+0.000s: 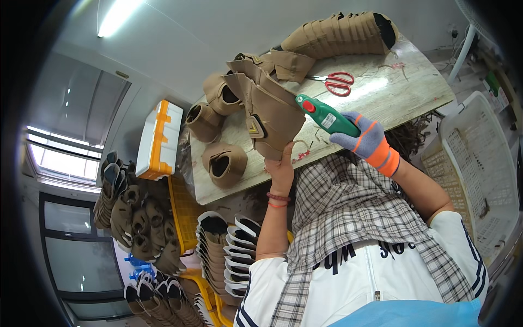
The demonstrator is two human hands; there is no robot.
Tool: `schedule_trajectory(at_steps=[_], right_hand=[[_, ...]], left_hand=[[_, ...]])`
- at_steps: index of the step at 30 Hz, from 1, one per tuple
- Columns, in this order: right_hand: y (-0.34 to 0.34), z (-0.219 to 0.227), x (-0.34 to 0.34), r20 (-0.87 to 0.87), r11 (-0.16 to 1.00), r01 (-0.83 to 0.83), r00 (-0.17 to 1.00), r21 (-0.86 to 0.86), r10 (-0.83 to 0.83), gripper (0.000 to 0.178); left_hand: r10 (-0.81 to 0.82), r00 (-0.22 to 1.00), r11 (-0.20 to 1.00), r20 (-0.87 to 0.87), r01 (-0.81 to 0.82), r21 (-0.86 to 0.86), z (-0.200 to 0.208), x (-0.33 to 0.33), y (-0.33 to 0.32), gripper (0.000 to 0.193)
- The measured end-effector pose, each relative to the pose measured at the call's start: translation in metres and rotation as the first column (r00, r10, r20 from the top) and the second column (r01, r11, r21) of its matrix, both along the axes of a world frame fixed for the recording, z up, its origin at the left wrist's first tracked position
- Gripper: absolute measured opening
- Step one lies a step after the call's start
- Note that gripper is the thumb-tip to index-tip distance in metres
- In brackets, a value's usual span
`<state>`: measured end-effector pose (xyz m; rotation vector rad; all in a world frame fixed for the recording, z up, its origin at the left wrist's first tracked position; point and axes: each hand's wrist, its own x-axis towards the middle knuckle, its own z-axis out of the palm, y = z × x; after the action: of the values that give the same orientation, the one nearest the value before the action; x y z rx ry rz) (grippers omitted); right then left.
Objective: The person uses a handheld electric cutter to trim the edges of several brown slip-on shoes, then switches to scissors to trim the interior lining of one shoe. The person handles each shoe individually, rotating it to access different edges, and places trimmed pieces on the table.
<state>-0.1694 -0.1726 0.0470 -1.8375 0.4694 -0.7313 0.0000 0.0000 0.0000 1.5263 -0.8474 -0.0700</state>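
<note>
Right grip [366,137]: gloved, closed round the green handheld tool [327,117], red button facing up. Left grip [281,175]: bare, fingers closed on the low end of the brown upper [275,111], which you're holding up over the near side of the tabletop [381,106]. Tool nose is at the upper's right edge; can't tell if it's touching or running.

Status: I'd call this piece mid-work. A thin brown strip [300,147] curls by your left fingers; can't tell if it's attached. Pinkish bits [300,157] lie near it, and a heap of dark scraps [408,136] sits past the tabletop edge, so I'd guess some pieces are already done.

Farther out: loose brown piece [224,165] left of your upper, more behind it, nested row [338,37] along the far edge. Red-handled scissors [338,84] lie unused. White-rimmed stacks [213,245] stand lower left. Can't tell which of these are finished and which are left.
</note>
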Motion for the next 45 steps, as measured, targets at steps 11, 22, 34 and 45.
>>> schedule_trajectory(at_steps=[11,22,34,45], right_hand=[[-0.01,0.016,0.009,0.071,0.955,-0.055,0.997,0.292,0.035,0.048],[-0.031,0.012,-0.009,0.051,0.935,0.026,0.998,0.353,-0.047,0.047],[-0.03,-0.027,-0.016,-0.096,0.961,0.07,0.994,0.268,-0.045,0.048],[-0.016,-0.005,-0.015,0.018,0.97,-0.017,1.0,-0.241,0.022,0.056]], left_hand=[[-0.087,0.81,0.979,0.58,-0.037,0.199,-0.02,0.003,-0.003,0.019],[0.207,0.462,0.829,0.862,-0.55,0.096,0.032,0.069,0.033,0.05],[0.432,0.726,0.657,0.535,-0.66,0.364,0.103,0.141,0.084,0.046],[-0.358,0.731,0.787,-0.581,-0.098,-0.609,0.166,0.088,0.073,0.032]])
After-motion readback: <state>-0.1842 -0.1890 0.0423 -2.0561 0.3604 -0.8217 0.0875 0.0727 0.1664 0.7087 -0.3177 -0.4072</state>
